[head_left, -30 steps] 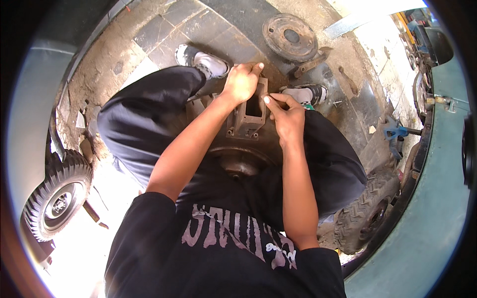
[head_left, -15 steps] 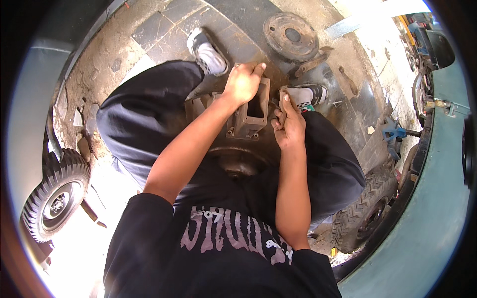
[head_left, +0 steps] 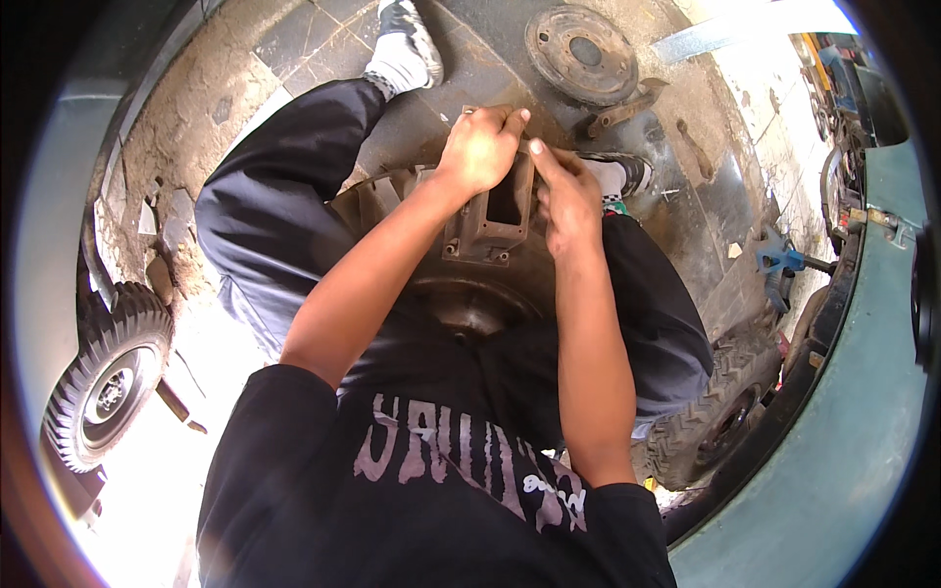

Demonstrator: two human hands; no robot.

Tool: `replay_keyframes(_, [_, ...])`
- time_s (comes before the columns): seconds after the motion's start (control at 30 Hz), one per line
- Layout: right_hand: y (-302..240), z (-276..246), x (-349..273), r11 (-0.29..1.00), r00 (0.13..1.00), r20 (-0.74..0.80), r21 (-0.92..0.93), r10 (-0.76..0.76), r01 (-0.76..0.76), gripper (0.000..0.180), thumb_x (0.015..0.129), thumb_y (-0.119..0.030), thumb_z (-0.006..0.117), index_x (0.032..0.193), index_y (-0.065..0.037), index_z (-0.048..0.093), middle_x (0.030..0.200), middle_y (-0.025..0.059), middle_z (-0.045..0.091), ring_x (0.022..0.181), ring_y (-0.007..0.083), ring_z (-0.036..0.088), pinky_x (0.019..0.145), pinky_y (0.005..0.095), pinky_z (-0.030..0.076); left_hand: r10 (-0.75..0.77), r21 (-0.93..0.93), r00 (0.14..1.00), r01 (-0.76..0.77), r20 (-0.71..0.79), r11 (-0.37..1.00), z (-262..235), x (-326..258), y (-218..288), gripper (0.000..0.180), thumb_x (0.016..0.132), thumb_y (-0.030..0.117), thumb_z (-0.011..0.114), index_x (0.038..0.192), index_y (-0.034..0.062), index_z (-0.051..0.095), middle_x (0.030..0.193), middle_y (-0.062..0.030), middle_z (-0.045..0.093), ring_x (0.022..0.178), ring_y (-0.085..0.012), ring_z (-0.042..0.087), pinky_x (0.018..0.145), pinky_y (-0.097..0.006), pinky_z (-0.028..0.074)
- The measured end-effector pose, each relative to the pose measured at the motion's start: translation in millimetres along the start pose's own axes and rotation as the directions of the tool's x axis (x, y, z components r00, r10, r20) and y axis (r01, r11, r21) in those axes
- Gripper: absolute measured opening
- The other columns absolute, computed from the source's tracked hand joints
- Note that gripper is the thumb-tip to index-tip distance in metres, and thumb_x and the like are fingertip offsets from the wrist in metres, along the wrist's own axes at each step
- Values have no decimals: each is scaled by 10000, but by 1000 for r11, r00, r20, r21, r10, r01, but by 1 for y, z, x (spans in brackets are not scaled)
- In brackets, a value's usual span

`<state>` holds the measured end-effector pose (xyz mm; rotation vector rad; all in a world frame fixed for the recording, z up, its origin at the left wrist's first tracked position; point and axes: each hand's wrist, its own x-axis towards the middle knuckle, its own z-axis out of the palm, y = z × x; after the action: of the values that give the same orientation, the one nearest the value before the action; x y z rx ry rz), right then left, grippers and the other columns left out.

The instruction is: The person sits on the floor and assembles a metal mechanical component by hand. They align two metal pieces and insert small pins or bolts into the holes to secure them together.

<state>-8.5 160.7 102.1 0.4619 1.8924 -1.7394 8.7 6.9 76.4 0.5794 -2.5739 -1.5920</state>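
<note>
Between my legs a dark, rusty metal housing (head_left: pixel 500 231) stands with its rectangular opening facing up. My left hand (head_left: pixel 480 150) is closed over the far left edge of that opening, fingers curled around the rim. At the opposite side, my right hand (head_left: pixel 569 199) is closed beside the housing's right wall, its thumb stretched up to the far right corner. Whatever lies between the right fingers is hidden by the hand. Close under my lap sits a round, dark metal part (head_left: pixel 470 306) with a dished centre.
A round rusty metal disc (head_left: pixel 581 55) with a centre hole lies on the tiles ahead. Beside it is a rusty curved bracket (head_left: pixel 627 110). Tyres stand at left (head_left: pixel 110 387) and right (head_left: pixel 720 416). A green vehicle panel (head_left: pixel 833 461) borders my right; a blue tool (head_left: pixel 779 258) lies near it.
My right hand has moved up and left, from apart to against the housing's right side. A flat brownish piece seen in it before is now hidden. My left foot has shifted farther away.
</note>
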Motion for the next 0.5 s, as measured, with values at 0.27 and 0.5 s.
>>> replay_keyframes(0.27, [12, -9, -31, 1000, 999, -52, -23, 12, -13, 281, 883, -235, 904, 1007, -25, 762, 813, -24, 657, 659, 56, 515, 562, 259, 379, 66, 48, 997, -64, -31, 997, 11, -1, -11, 445, 1102, 369, 499, 981, -10, 700, 1006, -301, 716, 1025, -517, 667, 954, -566, 511])
replay_keyframes(0.5, [11, -14, -46, 989, 998, -6, -132, 64, -65, 308, 873, -302, 907, 1000, -53, 777, 833, -34, 658, 658, 58, 522, 522, 257, 355, 2, 177, 999, 5, -44, 984, 8, 3, -2, 509, 1086, 489, 538, 1029, 41, 773, 939, -251, 749, 1001, -458, 717, 910, -526, 570])
